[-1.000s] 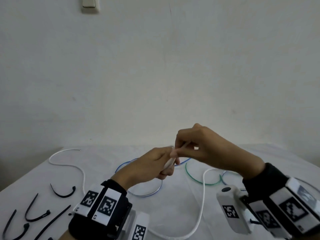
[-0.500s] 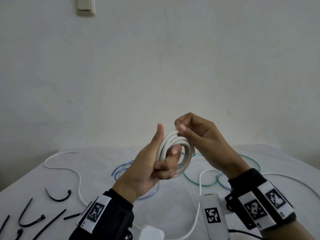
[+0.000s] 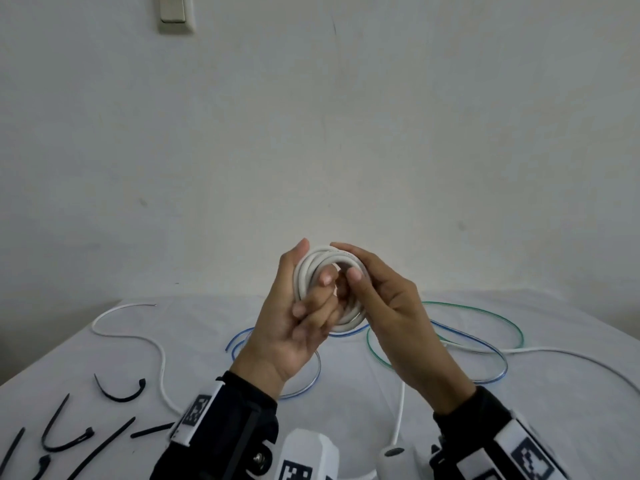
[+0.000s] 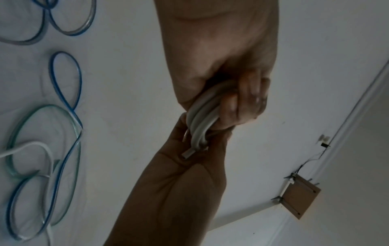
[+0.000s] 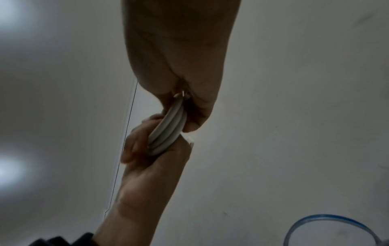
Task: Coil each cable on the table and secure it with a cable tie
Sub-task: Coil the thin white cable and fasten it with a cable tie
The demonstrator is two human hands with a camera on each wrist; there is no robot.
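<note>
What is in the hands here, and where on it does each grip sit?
A coiled white cable, lifted above the table. The left hand holds its left side, fingers through the centre; the right hand pinches its right side.

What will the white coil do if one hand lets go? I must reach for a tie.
The white coil, untied, will likely spring open: both the left hand and right hand grip it. Its thick turns look stiff. A loose end may flick out.

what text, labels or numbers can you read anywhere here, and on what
No readable words or numbers in any view.
Wrist bands: black-and-white square code markers only, no letters.
White coil: a faint line along its jacket, too small to read.
Wall switch: blank.
</note>
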